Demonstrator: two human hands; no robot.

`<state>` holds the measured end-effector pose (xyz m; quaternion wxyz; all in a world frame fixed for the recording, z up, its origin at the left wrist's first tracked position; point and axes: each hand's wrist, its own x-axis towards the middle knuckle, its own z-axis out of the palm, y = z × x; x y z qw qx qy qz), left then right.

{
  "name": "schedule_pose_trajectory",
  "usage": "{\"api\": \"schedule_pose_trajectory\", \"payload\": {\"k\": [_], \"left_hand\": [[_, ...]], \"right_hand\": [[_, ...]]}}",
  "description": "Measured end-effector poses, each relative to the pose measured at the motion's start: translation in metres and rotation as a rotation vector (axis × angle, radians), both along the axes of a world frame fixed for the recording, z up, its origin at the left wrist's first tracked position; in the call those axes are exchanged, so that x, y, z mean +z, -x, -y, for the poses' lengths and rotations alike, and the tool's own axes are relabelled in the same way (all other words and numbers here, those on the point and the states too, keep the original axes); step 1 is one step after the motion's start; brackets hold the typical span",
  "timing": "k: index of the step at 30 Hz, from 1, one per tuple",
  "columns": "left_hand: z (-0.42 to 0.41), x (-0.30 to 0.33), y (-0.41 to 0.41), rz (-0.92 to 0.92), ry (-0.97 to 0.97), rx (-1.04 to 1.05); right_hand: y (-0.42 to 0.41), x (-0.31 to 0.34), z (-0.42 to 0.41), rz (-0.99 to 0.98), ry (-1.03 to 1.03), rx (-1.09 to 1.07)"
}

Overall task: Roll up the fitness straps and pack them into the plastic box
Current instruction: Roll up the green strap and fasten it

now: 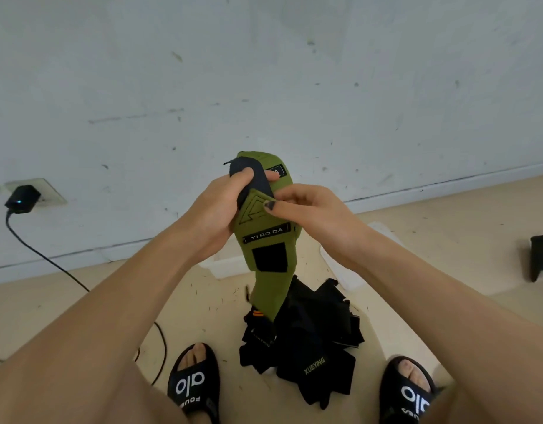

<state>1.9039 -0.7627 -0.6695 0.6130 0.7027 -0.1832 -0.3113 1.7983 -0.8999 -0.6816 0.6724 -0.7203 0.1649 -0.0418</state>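
An olive-green fitness strap [265, 240] with a black label and a black patch is held up in front of me, its tail hanging down toward the floor. My left hand [216, 209] grips its upper part, thumb on a dark tab at the top. My right hand [304, 209] pinches the strap's pointed flap with thumb and forefinger. A pile of black straps [310, 341] lies on the floor between my feet. The clear plastic box [230, 266] sits on the floor behind the green strap, mostly hidden by it and my arms.
A black charger [22, 198] is plugged into a wall socket at left, its cable [59, 267] trailing across the floor past my left foot. A pale lid [343, 267] lies right of the box. A dark object [541, 255] stands at the far right. My sandalled feet flank the pile.
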Motion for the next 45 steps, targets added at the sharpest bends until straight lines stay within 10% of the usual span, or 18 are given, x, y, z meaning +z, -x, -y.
{"api": "schedule_pose_trajectory", "payload": {"k": [8,45], "left_hand": [[-0.006,0.001,0.008,0.048,-0.030,-0.063],[-0.006,-0.002,-0.001,0.148,0.116,0.188]], "right_hand": [[0.015,0.006,-0.005,0.033,-0.258,0.090],[0.014,-0.011,-0.009,-0.019,-0.271,-0.007]]}}
